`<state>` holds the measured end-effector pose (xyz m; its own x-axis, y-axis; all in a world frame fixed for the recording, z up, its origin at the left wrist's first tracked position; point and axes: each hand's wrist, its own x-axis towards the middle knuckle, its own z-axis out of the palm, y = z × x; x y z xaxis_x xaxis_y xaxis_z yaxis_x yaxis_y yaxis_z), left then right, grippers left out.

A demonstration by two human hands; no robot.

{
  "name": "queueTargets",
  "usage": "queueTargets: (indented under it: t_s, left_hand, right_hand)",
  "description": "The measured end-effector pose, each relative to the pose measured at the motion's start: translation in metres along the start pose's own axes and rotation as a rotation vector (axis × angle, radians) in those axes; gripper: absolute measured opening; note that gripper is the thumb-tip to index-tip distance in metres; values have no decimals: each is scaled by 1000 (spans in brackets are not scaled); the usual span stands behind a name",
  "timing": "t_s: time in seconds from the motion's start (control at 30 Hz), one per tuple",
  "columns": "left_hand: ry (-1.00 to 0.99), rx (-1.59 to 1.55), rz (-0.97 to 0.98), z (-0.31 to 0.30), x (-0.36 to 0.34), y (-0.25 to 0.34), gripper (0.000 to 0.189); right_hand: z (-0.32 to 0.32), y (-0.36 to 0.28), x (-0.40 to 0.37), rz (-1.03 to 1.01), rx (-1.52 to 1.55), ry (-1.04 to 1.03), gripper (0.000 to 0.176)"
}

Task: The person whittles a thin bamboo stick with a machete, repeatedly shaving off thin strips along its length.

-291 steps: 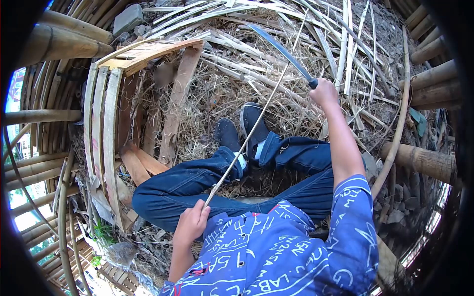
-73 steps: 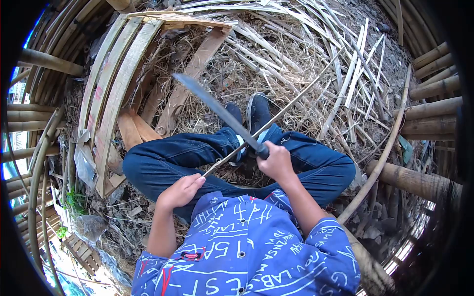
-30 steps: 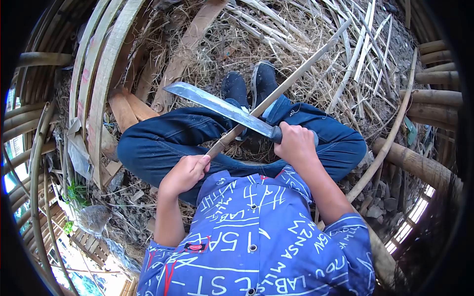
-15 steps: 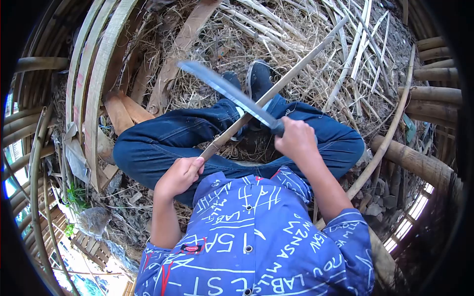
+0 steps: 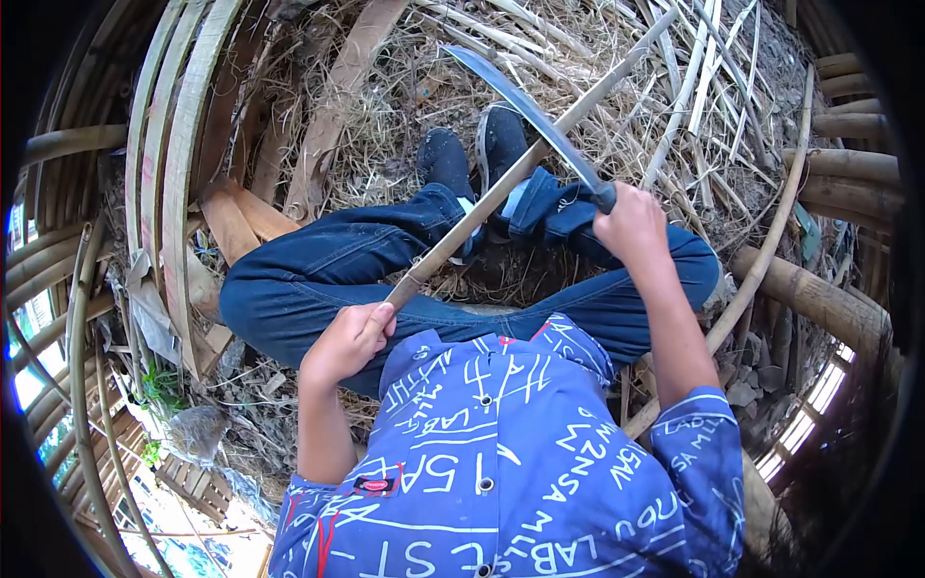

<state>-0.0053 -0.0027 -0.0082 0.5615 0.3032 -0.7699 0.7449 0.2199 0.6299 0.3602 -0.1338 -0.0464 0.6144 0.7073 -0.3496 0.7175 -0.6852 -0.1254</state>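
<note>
A long bamboo strip (image 5: 462,231) slants across my lap, from near my belly up to the far right over the ground litter. My left hand (image 5: 349,342) is closed around its near end, thumb along the top. In my right hand (image 5: 633,223) is the dark handle of a machete (image 5: 568,151), the fist wrapped tight around it. The long blade points away and to the left. It crosses the strip at about its middle, beyond my knees. My jeans (image 5: 318,275) and dark shoes (image 5: 444,162) lie beneath the strip.
Shavings and thin bamboo slivers (image 5: 694,106) cover the ground ahead. Sawn planks (image 5: 183,144) lean at the left, with a brown board (image 5: 352,87) beside them. A thick bamboo pole (image 5: 819,303) lies at the right. Bamboo slat walls surround me on both sides.
My right hand has moved outward and away along the strip with the machete, so the blade now crosses it farther from me. My left hand holds the strip in nearly the same place.
</note>
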Motion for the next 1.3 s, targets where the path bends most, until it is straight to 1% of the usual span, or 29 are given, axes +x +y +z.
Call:
queueTargets:
  t_s: [0.03, 0.1, 0.17, 0.23, 0.3, 0.33, 0.4, 0.43, 0.47, 0.5, 0.53, 0.67, 0.73, 0.8, 0.87, 0.97, 1.0, 1.07, 1.13, 1.17, 1.23, 1.3]
  left_hand:
    - [-18, -17, -33, -1, 0, 2, 43]
    - [-27, -21, -11, -1, 2, 0, 44]
    - [-40, -25, -2, 0, -1, -2, 44]
    - [-10, -17, 8, 1, -1, 1, 45]
    - [-1, -9, 30, 3, 0, -6, 45]
    - [18, -8, 61, 4, 0, -8, 45]
    - [14, 3, 52, 3, -1, -7, 45]
    - [14, 13, 49, 2, 0, -5, 45]
    - [21, 8, 61, 2, 1, -1, 45]
    - [12, 30, 30, 1, 0, 2, 45]
    - [3, 51, -4, 2, 0, 3, 44]
    - [23, 35, 4, 2, 0, -3, 43]
    - [21, 44, 72, 3, 0, -8, 43]
    - [21, 62, 72, 3, 0, -7, 43]
    - [28, 74, 77, 3, 0, -4, 43]
    - [27, 43, 55, 1, 0, 1, 44]
    - [13, 13, 18, -1, 1, 5, 44]
    - [-8, -11, -30, -2, -1, 5, 44]
    - [-3, 22, 13, -1, -2, 3, 44]
    - [-15, 27, 17, 1, -2, 3, 44]
    - [31, -12, -23, 3, -3, 0, 45]
    - [10, -13, 16, 2, 1, -4, 45]
  right_hand:
    - [3, -7, -7, -61, 45, 42, 22]
    - [1, -33, -23, -79, 95, -118, 24]
    - [-5, -68, -45, -158, 84, -288, 25]
    - [3, -85, -56, -277, 139, -321, 24]
    - [7, -85, -53, -276, 140, -323, 24]
    - [9, -79, -50, -267, 120, -275, 24]
    - [6, -66, -44, -234, 66, -195, 24]
    - [6, -58, -40, -178, 86, -170, 18]
    - [5, -51, -36, -164, 78, -165, 18]
    - [4, -48, -33, -150, 70, -163, 19]
    - [6, -47, -32, -157, 63, -156, 19]
    - [10, -48, -32, -163, 25, -117, 19]
    - [11, -47, -33, -154, 13, -101, 20]
    - [11, -45, -31, -205, 20, -62, 19]
    - [12, -45, -31, -202, 11, -62, 19]
    - [16, -49, -34, -210, 25, -43, 19]
    - [16, -52, -36, -209, 44, -26, 20]
    - [15, -65, -41, -222, 74, -51, 20]
    - [17, -68, -42, -272, 69, -79, 22]
    - [18, -63, -38, -259, 67, -77, 22]
    - [19, -47, -27, -244, -41, -22, 23]
    - [11, -32, -15, -110, -19, -8, 24]
